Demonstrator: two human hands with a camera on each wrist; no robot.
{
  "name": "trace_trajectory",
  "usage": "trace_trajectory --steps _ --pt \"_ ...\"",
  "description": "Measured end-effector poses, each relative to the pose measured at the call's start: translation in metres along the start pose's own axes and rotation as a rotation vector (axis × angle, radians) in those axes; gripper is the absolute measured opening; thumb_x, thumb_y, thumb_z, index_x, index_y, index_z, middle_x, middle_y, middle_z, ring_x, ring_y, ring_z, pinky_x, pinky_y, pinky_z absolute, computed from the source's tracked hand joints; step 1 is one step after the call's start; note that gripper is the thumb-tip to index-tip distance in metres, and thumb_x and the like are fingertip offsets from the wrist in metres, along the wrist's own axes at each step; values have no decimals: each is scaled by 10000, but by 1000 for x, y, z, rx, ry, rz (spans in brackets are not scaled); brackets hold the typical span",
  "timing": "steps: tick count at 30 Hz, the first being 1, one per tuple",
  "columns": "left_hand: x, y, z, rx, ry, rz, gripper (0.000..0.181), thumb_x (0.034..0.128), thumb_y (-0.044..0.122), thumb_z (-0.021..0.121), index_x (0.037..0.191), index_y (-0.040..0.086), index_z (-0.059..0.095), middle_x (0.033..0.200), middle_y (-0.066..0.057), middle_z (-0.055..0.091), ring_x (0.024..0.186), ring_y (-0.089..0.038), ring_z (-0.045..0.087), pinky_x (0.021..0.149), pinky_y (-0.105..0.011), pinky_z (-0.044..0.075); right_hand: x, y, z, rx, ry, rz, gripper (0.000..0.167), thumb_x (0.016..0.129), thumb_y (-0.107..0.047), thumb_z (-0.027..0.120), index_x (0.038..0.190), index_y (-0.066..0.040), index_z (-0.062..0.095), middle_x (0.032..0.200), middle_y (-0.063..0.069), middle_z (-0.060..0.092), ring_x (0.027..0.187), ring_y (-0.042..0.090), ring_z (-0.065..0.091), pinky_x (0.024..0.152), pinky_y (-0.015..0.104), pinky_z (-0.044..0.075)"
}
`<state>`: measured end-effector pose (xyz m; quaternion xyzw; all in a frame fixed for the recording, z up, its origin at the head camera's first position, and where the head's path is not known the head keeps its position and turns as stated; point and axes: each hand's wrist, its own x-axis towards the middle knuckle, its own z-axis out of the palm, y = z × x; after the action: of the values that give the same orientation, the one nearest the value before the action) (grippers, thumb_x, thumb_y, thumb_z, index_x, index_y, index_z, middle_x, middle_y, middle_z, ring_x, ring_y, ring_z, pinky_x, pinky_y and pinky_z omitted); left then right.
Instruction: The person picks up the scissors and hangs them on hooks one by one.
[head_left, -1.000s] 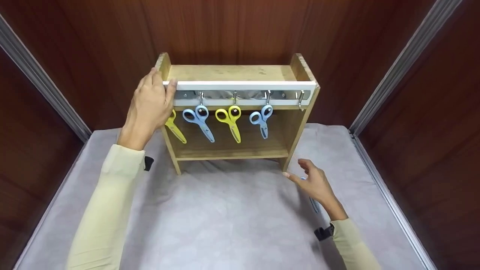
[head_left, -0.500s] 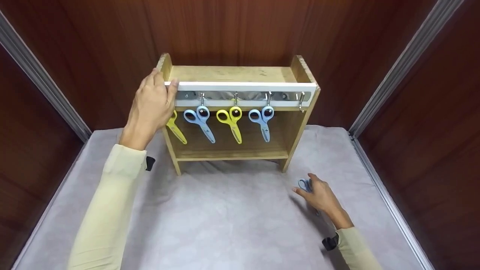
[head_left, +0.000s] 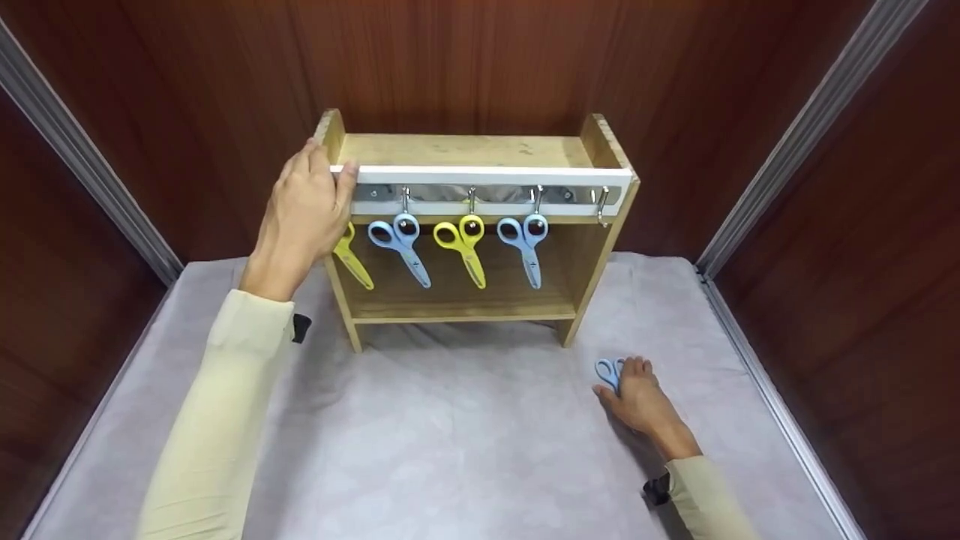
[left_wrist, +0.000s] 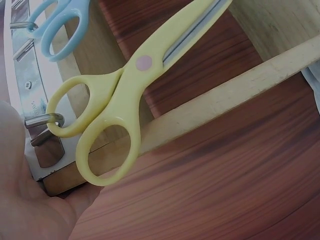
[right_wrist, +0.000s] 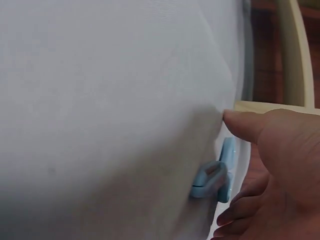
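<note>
My left hand (head_left: 304,206) grips the upper left corner of a small wooden shelf (head_left: 450,311), its thumb over the white hook rail (head_left: 487,175). Close by, yellow scissors (left_wrist: 131,95) hang from the leftmost hook; the head view shows only part of them. Farther along the rail hang blue scissors (head_left: 406,251), more yellow scissors (head_left: 466,251) and another blue pair (head_left: 527,251). Over the cloth at right, my right hand (head_left: 637,401) reaches beside loose blue scissors (head_left: 606,373), covering their blades. In the right wrist view, its thumb stands apart from the blue handles (right_wrist: 227,167).
The rightmost hook (head_left: 602,206) on the rail bears nothing. Grey cloth (head_left: 450,435) covers the tabletop in front of the shelf. Dark wooden panels (head_left: 465,60) enclose the back and sides, with a metal rail (head_left: 787,420) along the right edge.
My right hand has moved away from the shelf's foot, down and right to the loose blue scissors. The rightmost hanging blue scissors have stopped swinging. My left hand has stayed in place.
</note>
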<state>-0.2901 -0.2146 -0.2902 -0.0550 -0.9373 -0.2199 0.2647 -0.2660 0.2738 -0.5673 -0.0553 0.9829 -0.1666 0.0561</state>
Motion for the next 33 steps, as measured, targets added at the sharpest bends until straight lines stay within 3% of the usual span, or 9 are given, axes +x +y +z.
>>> trace_trajectory --steps 4,9,13,19,24,29,33 --pt "-2 0 0 -2 -4 -1 743 1130 465 339 1505 -175 389 1615 -358 385 1514 -499 396 1280 -578 317 -1 0 5 -69 40 -40 732 1070 -266 558 1458 299 300 1495 527 348 1452 653 338 1196 693 346" --pt "-1 0 0 -4 0 4 745 1131 464 335 1498 -181 392 1609 -366 389 1512 -505 396 1281 -580 314 -2 0 8 -178 193 -148 548 1030 -117 575 1339 314 440 1337 525 507 1312 632 503 1081 658 474" --pt "-1 0 0 -4 -1 4 752 1130 474 333 1494 -181 396 1611 -363 386 1507 -508 403 1274 -589 321 -3 -1 8 -260 268 -189 500 1008 -112 611 1272 298 502 1229 485 583 1200 586 587 975 620 548" --pt "-2 0 1 -2 8 12 740 1129 463 346 1474 -187 418 1601 -363 403 1497 -502 419 1262 -591 339 -4 -2 5 -304 231 -185 514 1000 -124 595 1250 317 508 1200 485 608 1161 572 630 953 587 581" --pt "-2 0 1 0 9 14 738 1129 464 349 1470 -185 425 1602 -357 407 1499 -496 422 1261 -588 344 -2 -3 3 -307 242 -180 516 953 -128 633 1196 314 526 1089 438 636 991 516 653 807 575 607" --pt "-2 1 -1 -2 -7 1 763 1128 488 329 1491 -180 402 1620 -350 384 1503 -493 416 1261 -594 341 3 -5 1 -336 171 -142 530 981 -171 614 1207 300 521 1072 409 635 958 500 662 812 574 602" --pt "-2 1 -1 0 -9 1 764 1128 490 330 1493 -176 402 1623 -348 381 1501 -491 418 1262 -590 341 7 -4 -2 -311 137 -143 430 994 -150 596 1103 264 566 936 345 647 853 483 677 780 583 596"
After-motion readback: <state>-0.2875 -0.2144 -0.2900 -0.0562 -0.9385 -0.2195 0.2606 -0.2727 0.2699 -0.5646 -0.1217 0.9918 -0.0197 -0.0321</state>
